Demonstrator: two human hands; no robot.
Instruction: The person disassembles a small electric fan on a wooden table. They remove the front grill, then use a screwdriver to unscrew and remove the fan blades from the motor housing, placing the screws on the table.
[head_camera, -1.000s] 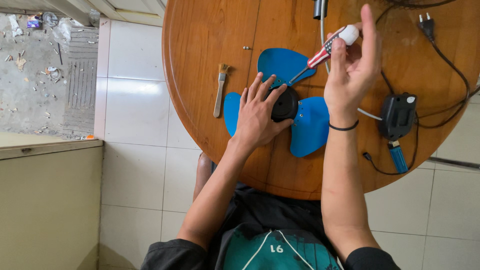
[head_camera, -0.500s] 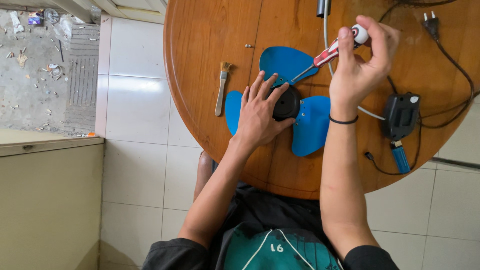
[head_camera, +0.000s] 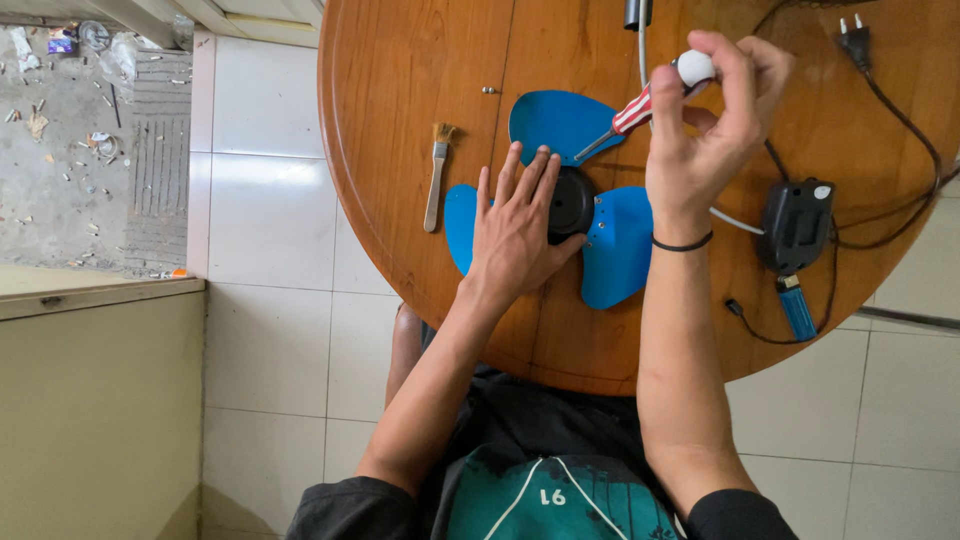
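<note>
Screwdriver, gripped in right-hand fingers, slants tip-down-left toward fan blade; left hand flat.

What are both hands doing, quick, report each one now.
Left hand: open, fingers spread flat on the blue fan blade and its black hub.
Right hand: closed around the screwdriver handle.
</note>
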